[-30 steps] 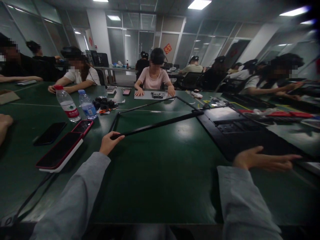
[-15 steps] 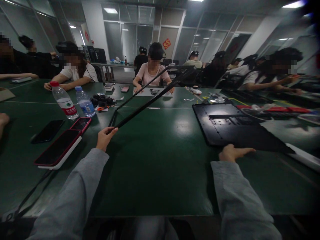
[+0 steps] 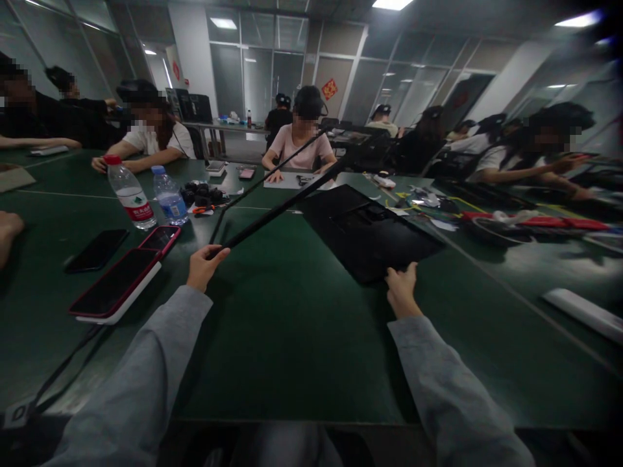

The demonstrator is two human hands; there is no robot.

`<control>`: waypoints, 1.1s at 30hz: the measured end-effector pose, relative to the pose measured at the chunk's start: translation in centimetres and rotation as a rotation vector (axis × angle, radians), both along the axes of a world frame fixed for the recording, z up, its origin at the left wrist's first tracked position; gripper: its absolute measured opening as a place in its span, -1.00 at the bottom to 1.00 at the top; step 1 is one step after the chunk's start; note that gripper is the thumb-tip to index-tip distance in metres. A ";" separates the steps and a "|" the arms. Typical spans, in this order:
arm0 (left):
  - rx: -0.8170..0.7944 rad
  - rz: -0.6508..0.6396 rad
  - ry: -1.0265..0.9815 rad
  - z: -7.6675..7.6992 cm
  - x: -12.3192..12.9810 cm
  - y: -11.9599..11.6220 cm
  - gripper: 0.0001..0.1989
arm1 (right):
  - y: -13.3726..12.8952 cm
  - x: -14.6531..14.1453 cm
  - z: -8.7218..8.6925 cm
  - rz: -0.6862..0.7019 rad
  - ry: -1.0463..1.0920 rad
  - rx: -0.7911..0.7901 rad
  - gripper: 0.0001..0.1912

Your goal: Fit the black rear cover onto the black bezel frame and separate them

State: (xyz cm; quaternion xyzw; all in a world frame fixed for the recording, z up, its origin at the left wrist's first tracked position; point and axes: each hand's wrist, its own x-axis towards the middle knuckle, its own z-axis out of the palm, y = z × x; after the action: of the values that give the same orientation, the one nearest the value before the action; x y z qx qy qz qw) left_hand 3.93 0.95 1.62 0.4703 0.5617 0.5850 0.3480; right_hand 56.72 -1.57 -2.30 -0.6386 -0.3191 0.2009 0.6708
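Observation:
In my left hand (image 3: 204, 267) is a thin black rectangular frame (image 3: 282, 206), like a screen bezel, pinched at its near corner between thumb and fingers. It is raised and slanted, its far end up in front of the person opposite. My right hand (image 3: 403, 290) grips the near edge of a flat black panel (image 3: 357, 250), which looks like a monitor's back cover with a recessed middle. The panel is tilted over the green table, just right of the frame, and its far left corner comes close to the frame's bar.
Left of my left hand are a red-cased phone (image 3: 119, 279) on a white block, a black phone (image 3: 97, 250) and two water bottles, one red-capped (image 3: 134, 198), one blue-capped (image 3: 169, 201). A white bar (image 3: 586, 312) lies at right. Several people sit around the table (image 3: 292, 350).
My right hand has moved left with the black panel, bringing it from the right side toward the middle, near the frame. My left hand keeps the frame in nearly the same place.

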 end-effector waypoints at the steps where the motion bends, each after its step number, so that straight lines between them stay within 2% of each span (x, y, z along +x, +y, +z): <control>1: 0.006 0.003 0.018 0.1 0.0 -0.1 -0.38 | 0.4 -0.3 0.1 0.037 0.031 -0.018 0.22; 5: 0.032 0.016 0.128 0.4 -0.3 -0.3 -0.44 | 1.3 -0.5 0.4 0.285 0.075 -0.103 0.11; 8: 0.069 0.000 0.246 0.5 -0.5 -0.4 -0.49 | 1.6 0.3 0.7 0.500 -0.008 -0.163 -0.02; 10: 0.098 -0.022 0.328 0.5 -0.6 -0.5 -0.52 | 2.1 0.8 0.8 0.583 -0.063 -0.167 -0.10; 12: 0.129 -0.040 0.399 0.4 -0.5 -0.6 -0.55 | 2.7 1.0 0.8 0.507 -0.114 -0.131 -0.18; 15: 0.183 -0.058 0.483 0.2 -0.2 -0.8 -0.58 | 3.2 0.9 1.5 0.231 -0.207 -0.032 -0.34; 16: 0.200 -0.067 0.508 0.2 -0.1 -0.8 -0.60 | 3.1 0.8 1.9 0.185 -0.204 0.004 -0.38; 18: 0.227 -0.084 0.563 0.2 0.1 -0.7 -0.62 | 2.6 0.7 3.0 0.269 -0.107 0.059 -0.36; 20: 0.247 -0.098 0.621 0.4 0.4 -0.6 -0.63 | 1.9 0.5 4.1 0.456 0.009 0.061 -0.32; 22: 0.264 -0.103 0.676 0.5 0.7 -0.4 -0.64 | 1.4 0.2 4.6 0.562 -0.022 0.023 -0.40; 24: 0.274 -0.111 0.719 0.5 1.0 -0.2 -0.65 | 1.4 -0.1 4.2 0.477 -0.216 0.011 -0.51; 28: 0.258 -0.153 0.762 0.1 1.2 0.3 -0.64 | 1.9 -0.9 1.9 0.161 -0.633 0.032 -0.60; 30: 0.246 -0.168 0.790 -0.3 1.3 0.5 -0.66 | 2.0 -1.3 0.9 0.087 -0.722 0.025 -0.53; 33: 0.235 -0.180 0.848 -0.6 1.3 0.7 -0.69 | 1.8 -1.6 0.0 0.062 -0.726 0.006 -0.48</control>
State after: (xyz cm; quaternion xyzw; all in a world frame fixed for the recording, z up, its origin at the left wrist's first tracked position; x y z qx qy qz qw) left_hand 5.24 1.66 0.99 0.7518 0.5414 0.3676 0.0807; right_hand 55.09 0.25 -2.28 -0.6564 -0.5562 -0.0199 0.5093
